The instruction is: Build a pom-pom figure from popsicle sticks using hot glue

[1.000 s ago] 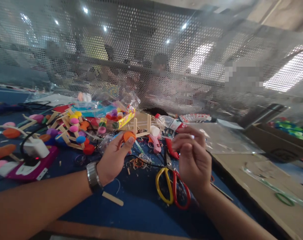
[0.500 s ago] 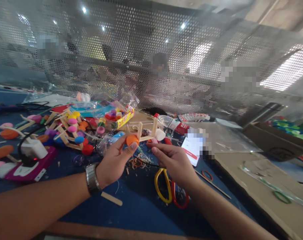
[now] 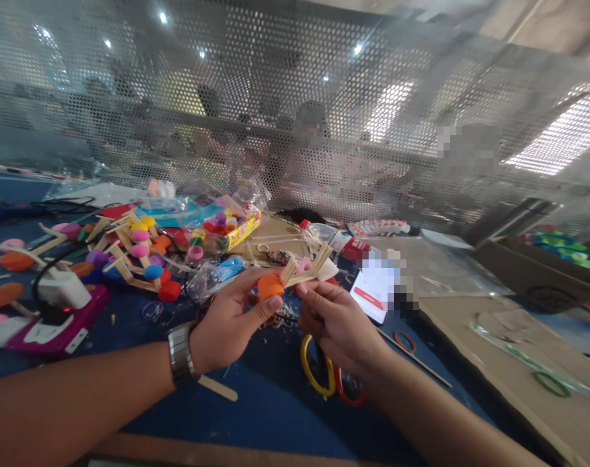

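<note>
A small frame of wooden craft sticks point(image 3: 319, 261), with two raised ends, hangs above the table between my hands. At its left end is an orange bottle cap point(image 3: 270, 286), which my left hand point(image 3: 229, 321) pinches between thumb and fingers. My right hand point(image 3: 341, 318) is closed, its thumb and fingertips on the bottom stick of the frame; its other fingers are curled and partly hidden. Under the right wrist lie scissors point(image 3: 318, 373) with one yellow and one red handle. A loose craft stick point(image 3: 217, 388) rests below the left hand.
Several similar stick-and-cap pieces point(image 3: 139, 259) are heaped on the left, behind a purple power strip point(image 3: 65, 318) with a white charger. A phone point(image 3: 372, 285) and a plastic bottle point(image 3: 348, 245) lie beyond my right hand. Cardboard point(image 3: 450, 324) covers the right side; perforated metal sheeting point(image 3: 256, 97) stands behind.
The frame and orange cap have shifted slightly right and down, and the frame is tilted more. My right hand's fingertips have come onto the bottom stick.
</note>
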Demonstrator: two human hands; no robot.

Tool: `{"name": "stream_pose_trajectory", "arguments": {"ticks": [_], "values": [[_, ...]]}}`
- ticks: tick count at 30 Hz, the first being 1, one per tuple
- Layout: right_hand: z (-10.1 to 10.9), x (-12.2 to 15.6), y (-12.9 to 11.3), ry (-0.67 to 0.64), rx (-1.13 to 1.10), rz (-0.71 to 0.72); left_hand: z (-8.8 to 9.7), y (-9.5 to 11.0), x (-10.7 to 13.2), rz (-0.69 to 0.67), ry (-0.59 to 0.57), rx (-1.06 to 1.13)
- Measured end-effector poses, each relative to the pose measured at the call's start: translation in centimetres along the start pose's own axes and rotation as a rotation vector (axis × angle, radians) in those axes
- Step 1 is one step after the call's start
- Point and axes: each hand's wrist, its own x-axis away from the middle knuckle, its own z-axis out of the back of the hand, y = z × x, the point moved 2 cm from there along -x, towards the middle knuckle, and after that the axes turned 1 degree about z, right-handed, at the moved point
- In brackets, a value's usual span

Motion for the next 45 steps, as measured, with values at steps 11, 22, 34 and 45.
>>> {"name": "stream_pose_trajectory", "arguments": {"ticks": [11, 22, 34, 45], "values": [[0.1, 0.5, -0.6, -0.081, 0.024, 0.176, 0.8, -0.4, -0.4, 0.048, 0.128, -0.014], [2.0, 0.8, -2.9, 0.221, 0.17, 0.747, 1.1, -0.4, -0.4, 0.081, 0.176, -0.001], [3.2, -1.7, -1.4, 0.126, 0.352, 0.462, 1.1, -0.3, -0.5, 0.121, 0.143, 0.264], [2.3, -0.7, -2.0, -0.155, 0.333, 0.29, -0.2, 0.2, 0.3, 0.183, -0.21, 0.336]]}}
